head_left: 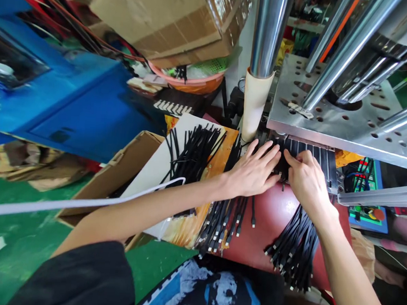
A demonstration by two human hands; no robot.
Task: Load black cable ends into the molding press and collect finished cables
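Note:
My left hand [253,171] lies flat with its fingers stretched out over black cables at the grooved mould plate [321,158] of a press. My right hand [304,178] is beside it, fingers curled and pinching black cable ends [283,171] at the plate's front edge. A bundle of black cables [296,248] hangs below my right wrist over a red surface [271,215]. More black cables [225,222] run under my left wrist, their plug ends pointing toward me. A further pile of black cables [194,154] rests on a white and orange board.
Chrome columns [269,33] and a perforated steel plate [331,118] of the press stand above the hands. A control panel with buttons [366,211] is at the right. Cardboard boxes [120,171], a blue machine [76,100] and a white cord [85,203] lie left.

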